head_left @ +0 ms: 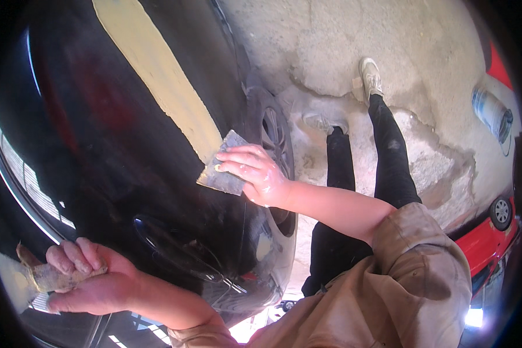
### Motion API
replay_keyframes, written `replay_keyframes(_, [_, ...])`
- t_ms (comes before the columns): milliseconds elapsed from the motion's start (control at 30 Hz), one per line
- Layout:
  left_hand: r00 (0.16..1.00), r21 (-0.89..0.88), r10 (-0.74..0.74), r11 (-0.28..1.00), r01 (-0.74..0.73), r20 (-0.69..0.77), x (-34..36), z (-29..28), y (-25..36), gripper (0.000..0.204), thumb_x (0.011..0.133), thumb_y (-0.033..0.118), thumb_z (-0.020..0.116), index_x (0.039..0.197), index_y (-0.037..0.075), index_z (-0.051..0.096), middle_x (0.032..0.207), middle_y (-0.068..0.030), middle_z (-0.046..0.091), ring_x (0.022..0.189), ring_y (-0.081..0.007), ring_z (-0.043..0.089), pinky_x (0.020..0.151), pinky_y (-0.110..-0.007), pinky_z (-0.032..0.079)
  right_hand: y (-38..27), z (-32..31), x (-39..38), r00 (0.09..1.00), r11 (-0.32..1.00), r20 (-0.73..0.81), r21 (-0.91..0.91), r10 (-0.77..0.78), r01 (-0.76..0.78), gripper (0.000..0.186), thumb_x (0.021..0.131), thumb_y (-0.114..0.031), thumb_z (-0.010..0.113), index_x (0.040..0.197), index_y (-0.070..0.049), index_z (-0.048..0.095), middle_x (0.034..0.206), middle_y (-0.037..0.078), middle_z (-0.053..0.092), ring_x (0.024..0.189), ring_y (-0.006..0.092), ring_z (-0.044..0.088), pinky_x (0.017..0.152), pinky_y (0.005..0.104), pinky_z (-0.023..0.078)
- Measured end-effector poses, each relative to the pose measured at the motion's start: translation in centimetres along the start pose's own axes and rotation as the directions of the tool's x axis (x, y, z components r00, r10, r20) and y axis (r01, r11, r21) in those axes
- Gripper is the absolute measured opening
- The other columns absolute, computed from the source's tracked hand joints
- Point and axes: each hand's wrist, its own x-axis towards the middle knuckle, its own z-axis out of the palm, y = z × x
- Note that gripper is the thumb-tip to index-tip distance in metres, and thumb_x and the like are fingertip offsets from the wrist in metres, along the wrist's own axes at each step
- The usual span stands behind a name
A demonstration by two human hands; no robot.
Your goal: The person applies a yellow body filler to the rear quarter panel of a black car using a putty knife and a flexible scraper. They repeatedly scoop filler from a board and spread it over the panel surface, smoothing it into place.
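Note:
My right hand pinches a flat grey filler spreader, and whitish smears mark its fingers. The spreader lies against the black car's side panel, at the near end of a long strip of yellowish body filler. At the lower left, my left hand is closed round the worn handle of a putty knife. The knife's pale, wide blade runs toward the picture's edge, partly lost in the dark rim. A door handle sits on the panel between my hands.
The car's wheel is just beyond my right hand. My shoes stand on cracked, rough concrete. A bluish-white bucket lies at the far right, and a red car is behind it, lower right.

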Motion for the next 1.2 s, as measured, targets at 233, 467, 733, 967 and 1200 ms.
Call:
replay_keyframes(233, [0.968, -0.194, -0.1, 0.97, 0.146, 0.228, -0.4, -0.2, 0.2, 0.054, 0.111, 0.049, 0.034, 0.147, 0.009, 0.036, 0.09, -0.0043, 0.052, 0.062, -0.0103, 0.046, 0.05, -0.023, 0.042, -1.9, -6.0, 2.1, 0.999, 0.991, 0.011, 0.124, 0.048, -0.049, 0.059, 0.076, 0.014, 0.054, 0.131, -0.005, 0.065, 0.134, 0.015, 0.066, 0.124, 0.033, 0.061, 0.107, 0.0423, 0.046])
replay_keyframes(467, [0.71, 0.169, -0.438, 0.892, 0.419, 0.551, -2.9, 1.2, 1.6, 0.042, 0.106, 0.036, 0.054, 0.119, -0.003, 0.058, 0.073, -0.0061, 0.059, 0.055, -0.0102, 0.049, 0.051, -0.026, 0.043, -11.2, -13.1, 11.8, 0.898, 0.55, -0.102, 0.818, 0.428, -0.169, 0.041, 0.102, -0.001, 0.059, 0.143, -0.006, 0.054, 0.138, 0.013, 0.062, 0.133, 0.0279, 0.055, 0.114, 0.0463, 0.041])
replay_keyframes(733, [0.495, 0.269, -0.452, 0.877, 0.399, 0.741, -2.2, 1.2, 1.2, 0.023, 0.104, 0.019, 0.054, 0.096, -0.002, 0.062, 0.074, -0.0022, 0.059, 0.057, -0.0088, 0.052, 0.053, -0.025, 0.043, -17.9, -17.2, 17.4, 0.891, 0.902, 0.221, 0.276, -0.397, 0.333, 0.057, 0.082, 0.015, 0.061, 0.136, -0.002, 0.063, 0.14, 0.023, 0.062, 0.124, 0.0387, 0.065, 0.099, 0.041, 0.056])
replay_keyframes(967, [0.745, -0.204, -0.397, 0.795, 0.571, 0.537, -2.9, -0.1, 1.2, 0.053, 0.102, 0.046, 0.06, 0.12, -0.004, 0.055, 0.077, -0.0083, 0.056, 0.054, -0.0117, 0.047, 0.047, -0.026, 0.039, -14.2, -16.0, 18.3, 0.764, 0.991, 0.633, 0.047, -0.124, 0.122, 0.057, 0.083, 0.011, 0.061, 0.134, -0.013, 0.065, 0.126, 0.017, 0.07, 0.106, 0.0405, 0.069, 0.087, 0.0428, 0.059])
replay_keyframes(1200, [0.955, -0.616, -0.24, 0.73, 0.294, 0.171, -0.4, -2.1, 0.1, 0.042, 0.109, 0.044, 0.046, 0.125, 0.006, 0.051, 0.082, -0.0022, 0.051, 0.055, -0.0084, 0.046, 0.041, -0.021, 0.042, -2.9, -9.2, 28.1, 0.971, 0.968, -0.007, -0.082, -0.237, 0.236, 0.048, 0.097, 0.007, 0.05, 0.142, -0.006, 0.058, 0.135, 0.016, 0.061, 0.128, 0.0325, 0.058, 0.11, 0.0376, 0.045])
